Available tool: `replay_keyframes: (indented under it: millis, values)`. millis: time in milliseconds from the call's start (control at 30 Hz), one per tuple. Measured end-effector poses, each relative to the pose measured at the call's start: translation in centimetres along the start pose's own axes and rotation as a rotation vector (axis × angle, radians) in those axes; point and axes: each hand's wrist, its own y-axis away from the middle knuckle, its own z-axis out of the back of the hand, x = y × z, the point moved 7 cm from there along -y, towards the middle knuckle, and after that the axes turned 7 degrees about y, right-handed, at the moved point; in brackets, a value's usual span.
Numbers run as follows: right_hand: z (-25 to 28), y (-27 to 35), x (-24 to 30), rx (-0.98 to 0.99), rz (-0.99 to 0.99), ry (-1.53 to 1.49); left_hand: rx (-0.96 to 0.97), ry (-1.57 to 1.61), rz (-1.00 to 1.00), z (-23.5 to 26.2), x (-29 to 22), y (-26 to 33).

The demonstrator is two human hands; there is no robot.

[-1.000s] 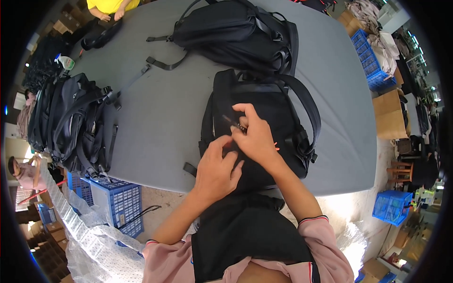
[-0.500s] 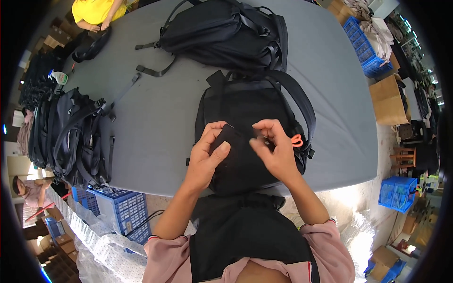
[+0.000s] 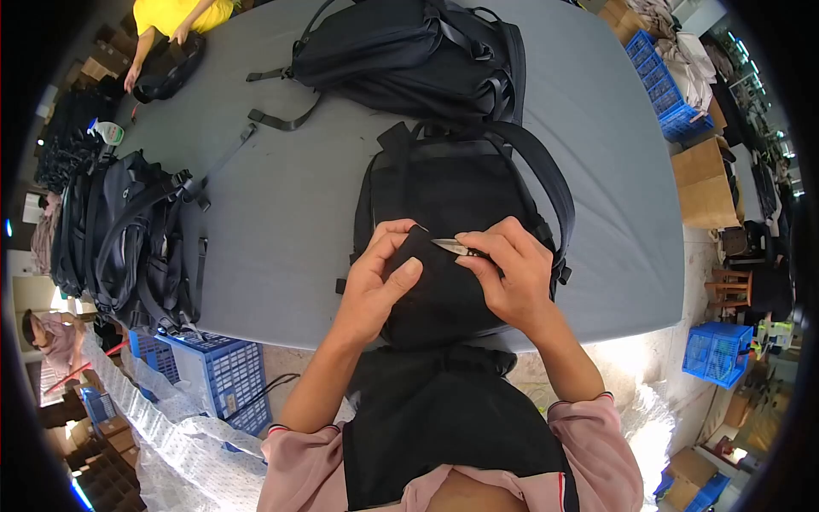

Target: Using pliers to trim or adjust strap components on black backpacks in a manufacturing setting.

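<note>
Both hands (image 3: 444, 277) hide the snips' (image 3: 450, 247) handles on backpack (image 3: 452, 183).

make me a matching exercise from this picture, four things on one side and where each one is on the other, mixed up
Things
1. small metal snips
2. stack of black backpacks
3. blue plastic crate
4. black backpack being worked on

Places
A. under the near edge of the grey table
B. pinched in the right hand
C. at the table's left end
D. flat on the table, its fabric gripped by the left hand

Pairs: 1-B, 2-C, 3-A, 4-D
</note>
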Motion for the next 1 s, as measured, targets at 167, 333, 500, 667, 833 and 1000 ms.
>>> replay_keyframes:
  millis: [167,333,500,667,833,1000]
  values:
    - [0.2,0.0,-0.1,-0.035,-0.071,-0.128,-0.005,0.019,-0.004,0.1,-0.2,0.1]
    - [0.0,-0.3,-0.7,-0.112,-0.161,-0.186,-0.046,0.017,-0.004,0.7,-0.5,-1.1]
    - [-3.3,1.5,-3.9,-0.050,-0.418,-0.287,-0.018,-0.310,-0.169,2.2,-1.2,-7.5]
    - [-9.8,2.8,-1.6,0.332,-0.418,-0.354,0.190,-0.373,0.230,4.9,5.3,-10.5]
    - [-11.4,5.6,-5.8,0.452,-0.521,-0.087,-0.348,-0.335,-0.181,13.3,2.7,-3.5]
    - [-12.7,5.2,-3.5,0.462,-0.353,-0.067,-0.462,-0.976,-0.104,17.5,5.9,4.4]
